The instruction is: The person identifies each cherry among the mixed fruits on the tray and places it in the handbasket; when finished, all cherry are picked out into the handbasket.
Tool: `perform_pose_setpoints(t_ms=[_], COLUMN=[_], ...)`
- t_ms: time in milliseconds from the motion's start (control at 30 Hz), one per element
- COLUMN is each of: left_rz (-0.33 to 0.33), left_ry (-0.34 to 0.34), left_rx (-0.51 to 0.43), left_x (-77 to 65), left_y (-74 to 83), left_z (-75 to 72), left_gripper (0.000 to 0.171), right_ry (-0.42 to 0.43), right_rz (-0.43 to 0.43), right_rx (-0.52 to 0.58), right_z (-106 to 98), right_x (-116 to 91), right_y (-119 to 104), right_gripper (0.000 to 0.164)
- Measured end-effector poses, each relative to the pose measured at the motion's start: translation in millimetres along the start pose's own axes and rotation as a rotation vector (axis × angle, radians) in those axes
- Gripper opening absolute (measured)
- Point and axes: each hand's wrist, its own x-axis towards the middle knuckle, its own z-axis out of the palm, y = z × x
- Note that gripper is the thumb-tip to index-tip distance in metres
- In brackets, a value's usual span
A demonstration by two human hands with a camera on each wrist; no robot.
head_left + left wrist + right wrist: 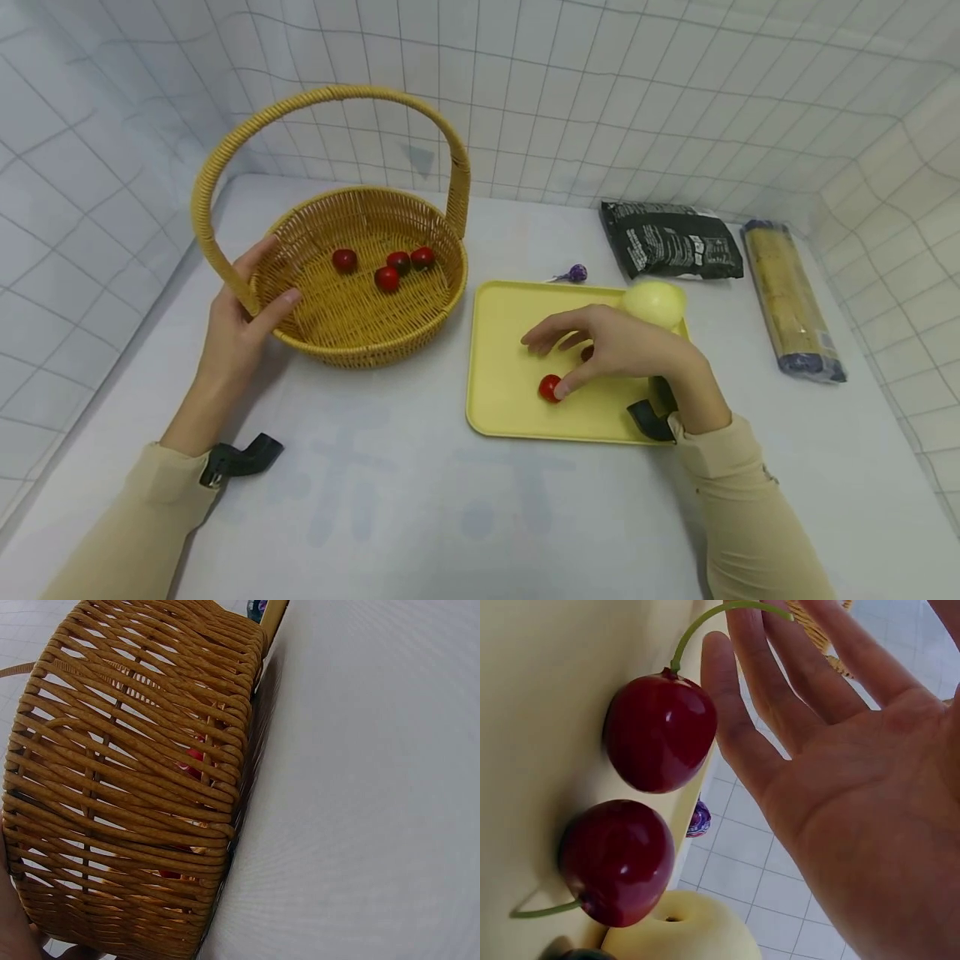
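My left hand (243, 312) grips the rim of a wicker basket (360, 358), its thumb over the edge, near the foot of the tall handle. Several red cherries (345, 260) lie inside; through the weave in the left wrist view a bit of red cherry (193, 759) shows. My right hand (618, 342) hovers over a yellow tray (498, 350) with fingers spread and loosely bent. Its thumb tip overlaps one cherry (550, 387); another cherry (587, 353) is partly hidden under the hand. In the right wrist view, two stemmed cherries (660, 733) sit beside the open palm.
A pale yellow round fruit (654, 302) sits at the tray's back right corner, with a dark object (662, 393) below it. Behind the tray lie a purple-wrapped lollipop (576, 273) and a black packet (671, 240). A clear pack of yellowish sticks (791, 300) lies far right.
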Motion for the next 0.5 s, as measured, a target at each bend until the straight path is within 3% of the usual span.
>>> perform_pose_setpoints(t_ms=[233, 500], left_rz=[-0.013, -0.024], left_ry=[-0.006, -0.011], left_rx=[0.000, 0.011], left_x=[0.9, -0.4], left_y=[0.0, 0.2], left_z=[-1.1, -2.1], left_gripper=[0.068, 0.069], right_ry=[-0.112, -0.118], right_rz=[-0.021, -0.084], right_rx=[-0.045, -0.070], right_z=[-0.9, 7.8], right_x=[0.4, 8.2], right_y=[1.4, 9.0], right_gripper=[0.064, 0.041])
